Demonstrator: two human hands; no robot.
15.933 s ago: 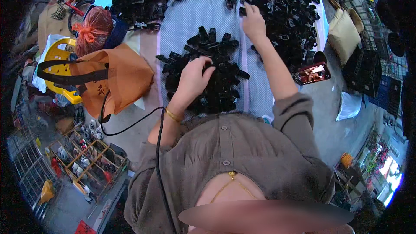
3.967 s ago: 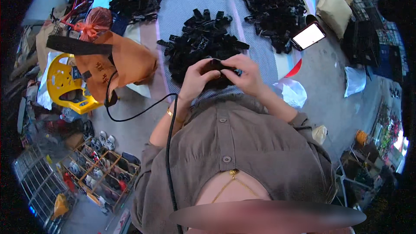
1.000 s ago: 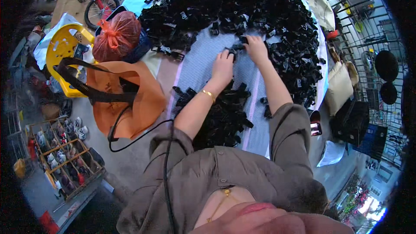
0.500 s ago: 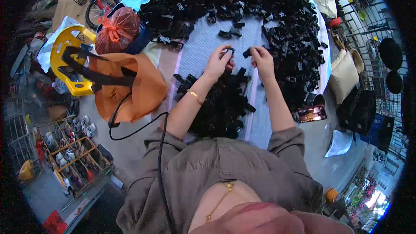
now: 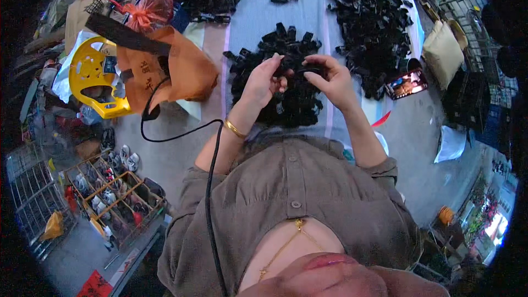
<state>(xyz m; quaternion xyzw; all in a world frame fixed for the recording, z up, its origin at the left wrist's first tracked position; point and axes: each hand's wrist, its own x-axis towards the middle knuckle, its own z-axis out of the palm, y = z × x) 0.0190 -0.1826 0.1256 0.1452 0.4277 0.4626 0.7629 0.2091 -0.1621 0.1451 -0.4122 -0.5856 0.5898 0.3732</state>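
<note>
Small black plastic parts lie in a near heap (image 5: 291, 111) on the pale cloth-covered table, just in front of me. Over this heap are both hands, a short gap apart. My left hand (image 5: 265, 83) is closed, thumb and fingers curled together; what is in them, if anything, is hidden. My right hand (image 5: 336, 83) has thumb and fingers curved around a dark piece, seemingly one of the small black parts (image 5: 312, 69), hard to tell from the heap behind.
A larger mass of black parts (image 5: 374, 38) covers the right and far table. On the right edge stands a phone (image 5: 407, 84) with a lit screen. To the left are an orange bag (image 5: 190, 74), a yellow plastic chair (image 5: 82, 77) and a black cable (image 5: 212, 187) running down across me.
The view has shifted, and both hands now sit over the near heap rather than beyond it. The black piece that showed in my left fingers can no longer be made out.
</note>
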